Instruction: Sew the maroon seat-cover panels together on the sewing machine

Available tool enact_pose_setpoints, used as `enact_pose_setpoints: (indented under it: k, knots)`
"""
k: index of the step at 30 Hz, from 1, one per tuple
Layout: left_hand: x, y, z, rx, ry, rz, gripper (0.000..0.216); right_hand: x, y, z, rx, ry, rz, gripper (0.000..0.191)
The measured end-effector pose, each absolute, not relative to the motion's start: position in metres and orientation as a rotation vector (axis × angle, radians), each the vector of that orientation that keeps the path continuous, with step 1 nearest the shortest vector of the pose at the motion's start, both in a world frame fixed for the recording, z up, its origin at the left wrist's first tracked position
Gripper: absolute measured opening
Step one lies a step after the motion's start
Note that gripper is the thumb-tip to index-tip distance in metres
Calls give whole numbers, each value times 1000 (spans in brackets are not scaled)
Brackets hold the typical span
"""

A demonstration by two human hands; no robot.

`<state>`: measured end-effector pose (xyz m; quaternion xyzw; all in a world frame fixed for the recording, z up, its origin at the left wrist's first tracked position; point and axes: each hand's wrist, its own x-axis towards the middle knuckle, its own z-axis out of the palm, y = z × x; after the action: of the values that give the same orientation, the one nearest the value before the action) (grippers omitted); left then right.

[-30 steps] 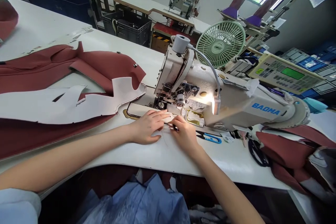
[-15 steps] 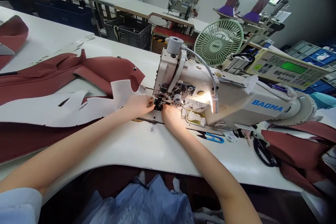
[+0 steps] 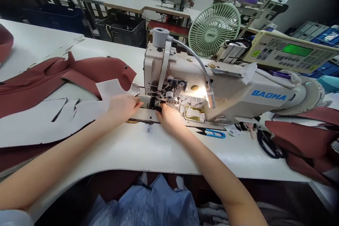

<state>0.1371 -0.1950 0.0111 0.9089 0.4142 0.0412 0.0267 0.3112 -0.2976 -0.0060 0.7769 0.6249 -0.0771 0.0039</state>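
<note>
In the head view, we look down on a white table (image 3: pixel 124 152), where a BAOMA sewing machine (image 3: pixel 227 88) stands back from the curved front edge. We see 2 bare hands. The right hand (image 3: pixel 171 116) reaches in under the machine's head, fingers bent at the dark needle area (image 3: pixel 155 103); its fingertips are hidden, so we cannot tell whether they grip anything. The left hand (image 3: pixel 123 107) is blurred, just left of there, and we cannot tell whether it is gripping. Beside it, a white panel (image 3: pixel 79 122) and maroon fabric (image 3: pixel 104 72) stretch toward the table's left edge. Blue-handled snips (image 3: pixel 215 134) lie between machine and front edge; a maroon heap (image 3: pixel 304 139) rests toward the right end.
</note>
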Motion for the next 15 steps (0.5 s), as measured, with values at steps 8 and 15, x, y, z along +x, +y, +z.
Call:
enact_pose_setpoints:
  k: [8, 15]
  knots:
    - [130, -227, 26, 2835, 971, 342, 46, 298, -289, -10, 2367, 1997, -287, 26]
    - [140, -241, 21, 2512, -77, 5, 44, 328, -339, -4, 2450, 1933, -204, 21]
